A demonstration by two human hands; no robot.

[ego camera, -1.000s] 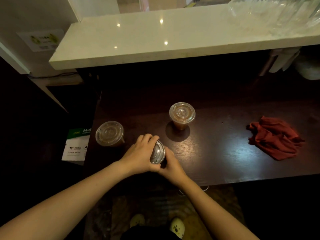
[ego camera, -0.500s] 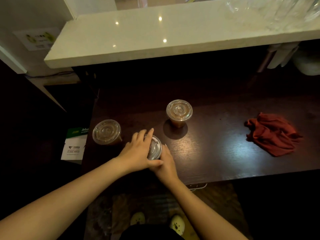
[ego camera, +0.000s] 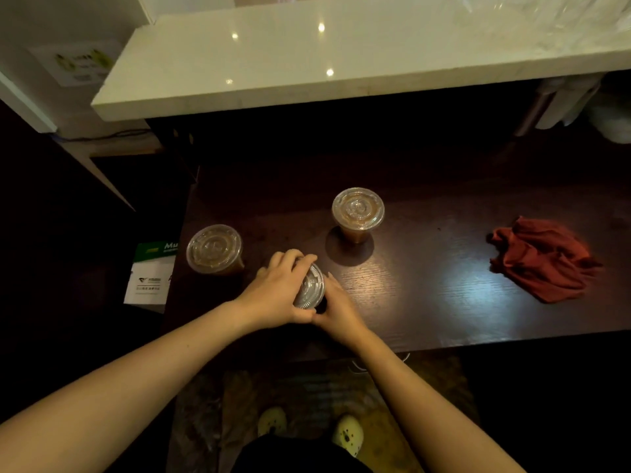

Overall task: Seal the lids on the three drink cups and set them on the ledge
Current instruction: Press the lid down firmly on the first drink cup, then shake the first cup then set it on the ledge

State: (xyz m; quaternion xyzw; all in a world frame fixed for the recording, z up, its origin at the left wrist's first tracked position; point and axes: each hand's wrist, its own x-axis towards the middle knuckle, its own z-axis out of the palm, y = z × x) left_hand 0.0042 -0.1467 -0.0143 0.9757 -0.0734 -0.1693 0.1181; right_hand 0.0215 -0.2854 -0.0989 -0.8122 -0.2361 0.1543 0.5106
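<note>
Left hand (ego camera: 276, 295): curled over near lid (ego camera: 310, 287), pressing its rim to seal.
Right hand (ego camera: 338, 307): clasps the cup underneath, steadying it.
Ledge (ego camera: 307, 63): no cups yet.

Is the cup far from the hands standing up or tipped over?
Standing up. The far cup sits upright on the table, lid on top.
</note>
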